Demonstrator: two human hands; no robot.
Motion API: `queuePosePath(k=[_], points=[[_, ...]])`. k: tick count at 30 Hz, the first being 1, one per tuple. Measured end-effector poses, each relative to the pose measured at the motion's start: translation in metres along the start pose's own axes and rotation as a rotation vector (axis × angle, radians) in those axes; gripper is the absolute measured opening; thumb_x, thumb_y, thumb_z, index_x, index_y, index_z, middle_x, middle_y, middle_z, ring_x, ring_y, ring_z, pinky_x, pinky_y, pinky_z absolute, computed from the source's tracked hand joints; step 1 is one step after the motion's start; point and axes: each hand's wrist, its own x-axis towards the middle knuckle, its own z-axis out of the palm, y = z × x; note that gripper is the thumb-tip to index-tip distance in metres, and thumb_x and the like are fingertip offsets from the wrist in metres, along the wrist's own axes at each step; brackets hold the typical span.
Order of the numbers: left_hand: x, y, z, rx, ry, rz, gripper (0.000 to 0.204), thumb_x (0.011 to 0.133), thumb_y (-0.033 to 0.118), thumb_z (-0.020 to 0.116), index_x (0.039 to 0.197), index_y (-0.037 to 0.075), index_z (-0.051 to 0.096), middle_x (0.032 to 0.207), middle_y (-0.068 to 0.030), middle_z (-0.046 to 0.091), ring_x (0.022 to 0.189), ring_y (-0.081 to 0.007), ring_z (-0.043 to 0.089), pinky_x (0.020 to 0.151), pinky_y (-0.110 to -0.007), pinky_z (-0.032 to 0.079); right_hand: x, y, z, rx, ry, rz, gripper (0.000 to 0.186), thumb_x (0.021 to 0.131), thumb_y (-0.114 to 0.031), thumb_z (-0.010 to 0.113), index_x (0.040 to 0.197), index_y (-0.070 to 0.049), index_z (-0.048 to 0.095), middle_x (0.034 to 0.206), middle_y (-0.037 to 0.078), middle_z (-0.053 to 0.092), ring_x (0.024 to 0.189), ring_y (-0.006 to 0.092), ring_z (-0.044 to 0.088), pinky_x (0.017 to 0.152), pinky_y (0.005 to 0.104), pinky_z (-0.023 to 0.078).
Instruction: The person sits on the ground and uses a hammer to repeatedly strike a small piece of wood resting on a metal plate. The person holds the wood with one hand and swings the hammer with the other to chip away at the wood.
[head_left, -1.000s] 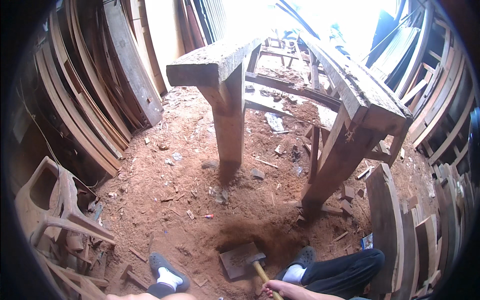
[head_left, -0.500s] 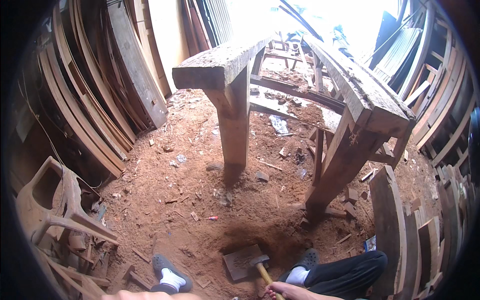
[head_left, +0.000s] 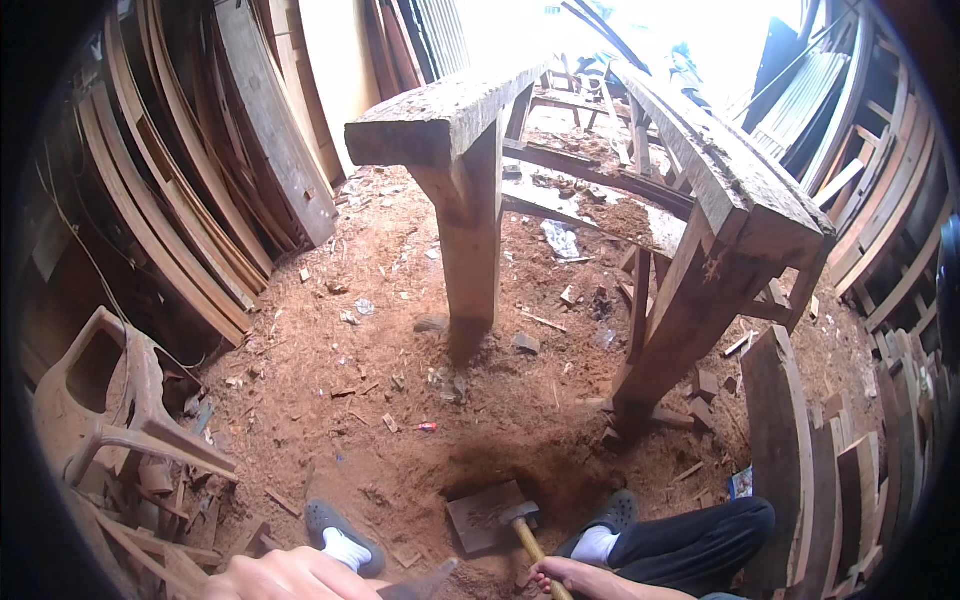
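Note:
My right hand (head_left: 553,575) is wrapped round the wooden handle of a hammer (head_left: 530,543). The metal head rests on or just above a flat, square, dark block (head_left: 480,530) lying in the sawdust between my feet. At the lower left, my left hand (head_left: 280,578) is closed, knuckles up. A blurred grey, tapered piece (head_left: 425,582) sticks out from it to the right, its tip near the block's lower edge. The fingers' undersides are hidden, and the blur hides exactly what this piece is.
Two long timber trestles (head_left: 440,120) stand ahead on thick legs. Boards (head_left: 160,190) lean along the left wall, above a broken plastic chair (head_left: 130,400) and wood scraps. Upright planks (head_left: 780,460) stand close on my right. Sawdust and offcuts cover the ground.
My left hand has come up further into view, bringing the grey tapered piece with it. The hammer and my right hand have barely moved.

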Motion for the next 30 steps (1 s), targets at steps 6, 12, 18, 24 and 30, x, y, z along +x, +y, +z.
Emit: queuePosePath(k=[6,12,18,24,30], points=[[-0.002,-0.004,-0.009,0.275,-0.039,0.098,0.051,0.076,0.003,0.068,0.119,0.003,0.041,0.080,-0.0122,0.058,0.053,-0.0226,0.057,0.045,-0.029,0.045,0.010,0.002,0.000,-0.011,0.018,0.007,0.008,0.082,-0.008,0.054,0.075,-0.007,0.049,0.052,-0.005,0.041,0.040,0.0051,0.038,0.040,0.0226,0.038],[0.014,0.021,-0.025,0.587,-0.158,0.076,0.055,0.074,0.001,0.065,0.124,0.001,0.040,0.078,-0.0114,0.056,0.062,-0.0239,0.058,0.054,-0.033,0.049,0.030,0.001,0.006,-0.141,0.191,-0.073,0.019,0.080,-0.010,0.052,0.064,-0.010,0.042,0.051,-0.004,0.042,0.040,0.0071,0.038,0.040,0.0234,0.035],[0.006,0.044,-0.036,0.989,-0.394,-0.209,0.047,0.077,0.010,0.062,0.119,0.000,0.044,0.093,-0.0114,0.060,0.080,-0.0240,0.059,0.070,-0.034,0.047,0.031,0.000,0.003,-0.115,0.308,-0.090,0.008,0.077,-0.008,0.057,0.079,0.000,0.056,0.050,-0.004,0.044,0.040,0.0074,0.041,0.039,0.0250,0.038],[-0.019,0.036,-0.050,1.093,-0.436,-0.269,0.048,0.077,0.011,0.062,0.120,0.000,0.043,0.097,-0.0118,0.058,0.084,-0.0238,0.058,0.072,-0.034,0.047,0.024,0.000,0.013,-0.076,0.356,-0.148,0.014,0.075,-0.004,0.053,0.064,-0.009,0.045,0.050,-0.003,0.040,0.040,0.0080,0.038,0.038,0.0249,0.035],[-0.034,0.041,-0.055,1.157,-0.402,-0.291,0.050,0.077,0.011,0.061,0.121,0.000,0.042,0.100,-0.0121,0.057,0.088,-0.0236,0.057,0.075,-0.034,0.046,0.013,-0.004,0.023,-0.074,0.319,-0.133,0.011,0.076,-0.003,0.055,0.067,-0.007,0.049,0.053,-0.003,0.043,0.041,0.0070,0.040,0.040,0.0250,0.037]])
